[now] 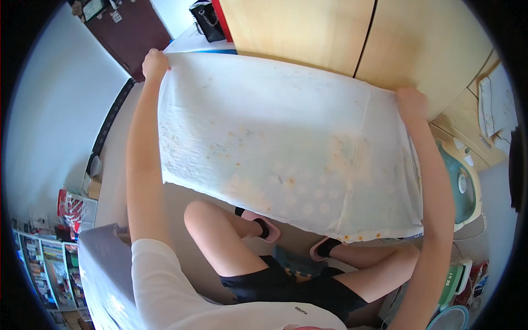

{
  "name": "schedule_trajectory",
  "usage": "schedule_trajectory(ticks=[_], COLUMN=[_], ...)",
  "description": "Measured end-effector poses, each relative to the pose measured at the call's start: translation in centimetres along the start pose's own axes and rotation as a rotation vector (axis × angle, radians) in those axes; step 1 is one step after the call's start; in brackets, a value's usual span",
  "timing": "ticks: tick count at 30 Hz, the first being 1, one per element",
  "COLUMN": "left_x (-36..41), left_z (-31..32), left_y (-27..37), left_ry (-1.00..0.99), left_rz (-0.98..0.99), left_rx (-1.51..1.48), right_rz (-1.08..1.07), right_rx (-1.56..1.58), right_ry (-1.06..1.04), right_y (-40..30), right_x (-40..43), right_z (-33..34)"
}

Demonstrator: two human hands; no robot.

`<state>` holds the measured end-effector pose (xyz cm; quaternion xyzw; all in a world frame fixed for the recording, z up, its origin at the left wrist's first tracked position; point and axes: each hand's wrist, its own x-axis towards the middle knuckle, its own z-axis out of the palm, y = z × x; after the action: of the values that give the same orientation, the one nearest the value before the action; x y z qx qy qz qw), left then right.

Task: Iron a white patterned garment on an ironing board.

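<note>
A white, thin fabric piece with a faint flower print, apparently a pillowcase (264,123), is spread out in the air before me. My left hand (156,64) grips its upper left corner with the fingers closed. At the upper right corner my right hand (412,105) is closed on the cloth, slightly blurred. A stitched seam runs down the cloth's right part, and small orange flowers line its lower edge. The lower edge hangs loose above my feet and knees. Both arms reach out to either side of the cloth.
Light wooden cabinet doors (305,29) stand behind the cloth. A black handbag (209,22) rests at the top. A green-and-cream appliance (460,181) and a green digital clock (451,284) are at right. A bookshelf (51,268) and a lilac-covered piece of furniture (105,264) lie left.
</note>
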<state>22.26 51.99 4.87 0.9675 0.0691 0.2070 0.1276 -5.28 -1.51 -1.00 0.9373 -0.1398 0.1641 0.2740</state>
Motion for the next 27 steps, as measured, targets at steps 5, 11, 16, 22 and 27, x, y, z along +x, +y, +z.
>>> schedule_trajectory(ticks=[5,11,16,22,27], left_x=[0.1,-2.0,-4.6,-10.9,-10.2], left_z=[6.4,11.0,8.2,0.7,1.0], left_y=[0.9,-0.4,-1.3,-2.7,-9.8], left_ry=[0.173,0.193,-0.196,-0.613,-0.344], left_rz=[0.024,0.561,0.784,0.783,0.634], left_rx=[-0.091,-0.184,-0.069,-0.162,-0.188], right_rz=[-0.023,-0.062,-0.077,-0.235,-0.107], right_rx=[-0.04,-0.058,0.132,0.6,0.719], right_ry=[-0.026,-0.032,-0.074,-0.052,-0.171], right_y=[-1.0,-1.8,-2.9,-3.1,-1.7], right_x=[-0.5,-0.5,-3.8,-8.7,-7.8], right_z=[1.4,1.7,-3.9,-4.8,-3.6])
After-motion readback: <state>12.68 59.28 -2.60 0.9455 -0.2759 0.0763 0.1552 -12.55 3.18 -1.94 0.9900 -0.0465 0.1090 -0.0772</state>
